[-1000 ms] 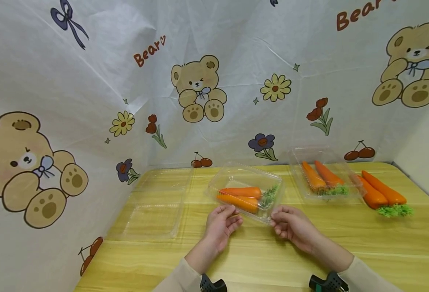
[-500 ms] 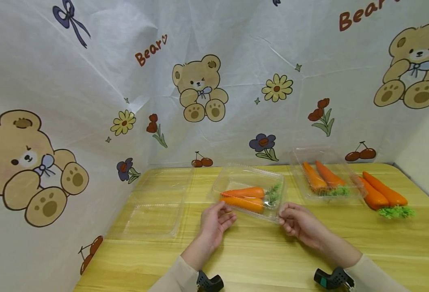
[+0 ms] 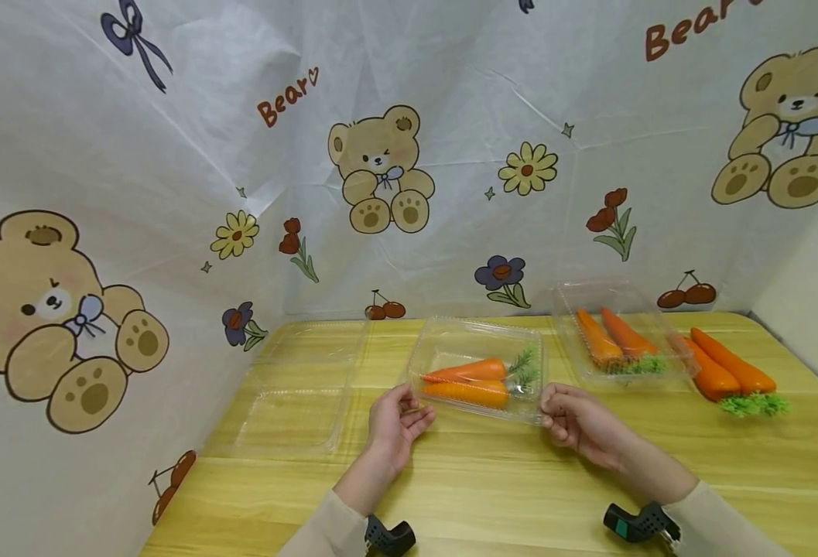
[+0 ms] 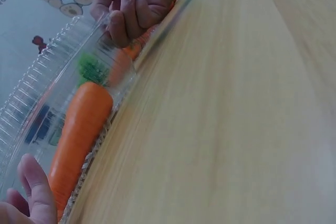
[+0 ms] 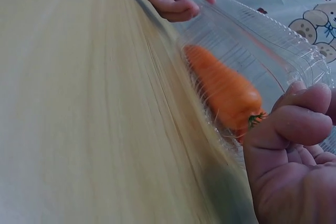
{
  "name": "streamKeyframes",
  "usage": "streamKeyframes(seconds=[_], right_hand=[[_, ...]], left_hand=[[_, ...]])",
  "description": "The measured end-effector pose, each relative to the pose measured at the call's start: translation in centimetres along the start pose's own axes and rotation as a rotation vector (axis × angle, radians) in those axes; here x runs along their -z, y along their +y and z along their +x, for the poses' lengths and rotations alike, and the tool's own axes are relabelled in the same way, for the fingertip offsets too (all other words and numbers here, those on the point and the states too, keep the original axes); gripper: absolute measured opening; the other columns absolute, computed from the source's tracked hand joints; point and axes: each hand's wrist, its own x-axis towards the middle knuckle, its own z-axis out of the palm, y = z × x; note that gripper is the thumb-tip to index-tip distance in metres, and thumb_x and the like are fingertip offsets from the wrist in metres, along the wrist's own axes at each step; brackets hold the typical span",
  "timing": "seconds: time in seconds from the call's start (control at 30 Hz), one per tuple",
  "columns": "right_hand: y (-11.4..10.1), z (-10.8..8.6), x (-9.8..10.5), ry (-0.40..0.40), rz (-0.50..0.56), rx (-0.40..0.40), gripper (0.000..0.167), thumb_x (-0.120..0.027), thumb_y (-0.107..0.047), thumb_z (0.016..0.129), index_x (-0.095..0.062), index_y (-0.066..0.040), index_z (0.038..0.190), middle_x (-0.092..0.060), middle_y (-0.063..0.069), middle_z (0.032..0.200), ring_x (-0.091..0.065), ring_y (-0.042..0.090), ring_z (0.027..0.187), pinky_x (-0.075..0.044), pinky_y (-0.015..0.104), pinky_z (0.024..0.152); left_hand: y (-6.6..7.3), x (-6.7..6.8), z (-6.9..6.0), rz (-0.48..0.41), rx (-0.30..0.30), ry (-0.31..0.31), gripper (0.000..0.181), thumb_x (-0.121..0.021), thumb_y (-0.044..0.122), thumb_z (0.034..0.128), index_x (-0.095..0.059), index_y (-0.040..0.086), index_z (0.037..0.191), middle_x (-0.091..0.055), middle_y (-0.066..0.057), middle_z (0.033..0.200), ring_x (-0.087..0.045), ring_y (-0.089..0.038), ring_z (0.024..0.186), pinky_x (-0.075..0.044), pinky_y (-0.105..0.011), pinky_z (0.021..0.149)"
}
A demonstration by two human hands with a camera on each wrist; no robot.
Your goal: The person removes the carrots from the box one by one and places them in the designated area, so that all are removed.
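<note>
In the head view, a clear plastic clamshell box [image 3: 481, 414] holding two orange carrots [image 3: 466, 393] with green tops sits mid-table, its lid lying over them. My right hand [image 3: 579, 422] pinches its front right corner between thumb and curled fingers; the right wrist view shows this grip close up. At the front left corner, my left hand [image 3: 395, 429] touches the rim with relaxed fingers, its thumb beside the plastic. The left wrist view shows a carrot [image 4: 84, 135] through the box wall, near the left fingers [image 4: 39, 187].
An opened clear clamshell box [image 3: 290, 418] lies at the left. Back right stands another clear box [image 3: 569, 298] with two carrots inside. Two loose carrots [image 3: 736, 363] lie at the far right. A bear-print cloth [image 3: 450, 193] hangs behind the wooden table [image 3: 478, 480].
The box has shifted slightly right and turned squarer to the table front. My left hand has moved left along the rim to its corner; my right hand has moved right with the opposite corner.
</note>
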Motion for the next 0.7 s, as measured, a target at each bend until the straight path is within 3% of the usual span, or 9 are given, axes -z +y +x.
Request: streamKeyframes(seconds=[0.2,0.37,0.53,0.7], right_hand=[[0.0,-0.1,0.8,-0.038,0.000,0.000,0.028,-0.036,-0.005,0.108,-0.058,-0.016,0.096,-0.064,-0.007,0.081,-0.048,0.005,0.061,-0.025,0.023,0.057],[-0.1,-0.1,1.1,-0.051,-0.008,-0.003,0.027,-0.035,-0.004,0.108,-0.057,-0.016,0.096,-0.064,-0.007,0.080,-0.048,0.006,0.061,-0.024,0.025,0.057],[-0.3,-0.1,1.0,0.017,-0.016,0.000,0.019,-0.041,-0.008,0.109,-0.057,-0.015,0.101,-0.063,-0.006,0.084,-0.054,0.004,0.065,-0.041,0.018,0.058],[-0.3,-0.1,0.7,0.143,-0.048,-0.001,0.011,-0.049,-0.014,0.109,-0.052,-0.012,0.119,-0.065,-0.004,0.087,-0.058,0.006,0.068,-0.050,0.018,0.061]], left_hand=[[-0.2,0.3,0.4,0.014,-0.037,0.002,0.022,-0.057,0.027,0.1044,-0.052,0.006,0.111,-0.056,-0.002,0.088,-0.065,-0.017,0.077,-0.063,-0.028,0.075],[-0.3,0.7,0.4,0.032,-0.060,-0.024,0.039,-0.055,0.026,0.1065,-0.053,-0.002,0.133,-0.057,-0.001,0.091,-0.062,-0.015,0.078,-0.062,-0.025,0.075],[-0.1,1.0,0.2,0.040,-0.080,-0.040,0.046,-0.053,0.020,0.1074,-0.050,-0.002,0.147,-0.056,-0.001,0.092,-0.061,-0.013,0.080,-0.061,-0.024,0.076],[-0.1,1.1,0.0,0.023,-0.095,-0.046,0.050,-0.055,0.017,0.1070,-0.044,0.001,0.153,-0.059,-0.001,0.090,-0.061,-0.011,0.079,-0.061,-0.022,0.077]])
